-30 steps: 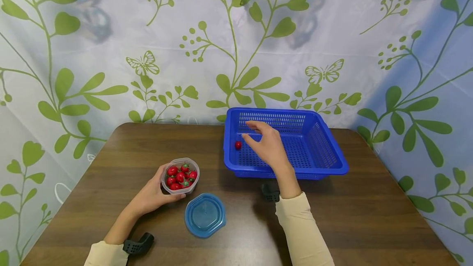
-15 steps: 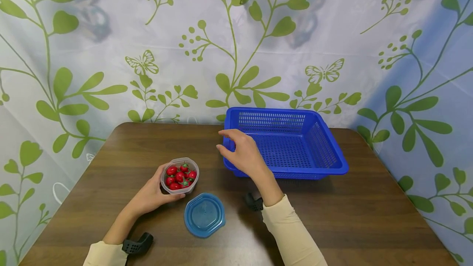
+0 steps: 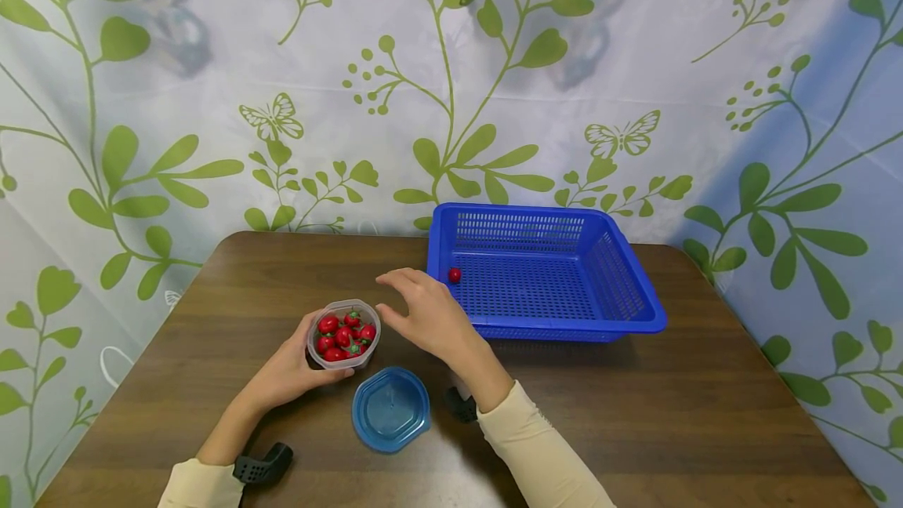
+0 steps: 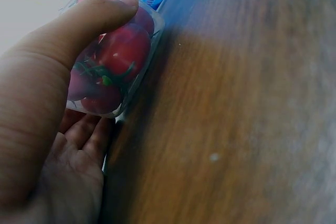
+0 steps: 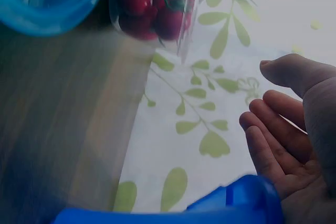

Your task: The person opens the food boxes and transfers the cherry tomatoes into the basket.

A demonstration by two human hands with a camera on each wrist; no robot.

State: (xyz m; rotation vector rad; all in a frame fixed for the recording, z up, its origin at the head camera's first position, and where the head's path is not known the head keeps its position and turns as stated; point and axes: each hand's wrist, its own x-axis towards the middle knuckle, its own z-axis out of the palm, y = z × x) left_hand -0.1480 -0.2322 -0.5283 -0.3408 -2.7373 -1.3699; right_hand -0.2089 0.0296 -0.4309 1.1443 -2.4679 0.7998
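My left hand [image 3: 288, 371] grips a clear plastic container [image 3: 313, 357] on the table, thumb along the near side and fingers round the far left. Several red cherry tomatoes [image 3: 343, 336], some with green stems, fill it. In the left wrist view the thumb presses the container's wall over the tomatoes [image 4: 125, 51]. My right hand [image 3: 432, 318] hovers between the container and the blue basket [image 3: 550, 326], fingers relaxed and apart, holding nothing. One cherry tomato [image 3: 455, 275] lies at the left inside the basket.
A blue lid [image 3: 391, 410] lies on the wooden table [image 3: 677, 406] just in front of the container, below my right hand. A leaf-patterned cloth [image 3: 317, 45] hangs behind the table's far edge.
My right hand has moved left and nearer, from over the basket to beside the container. The tomato in the basket shows again from behind it. My left hand stays on the container.
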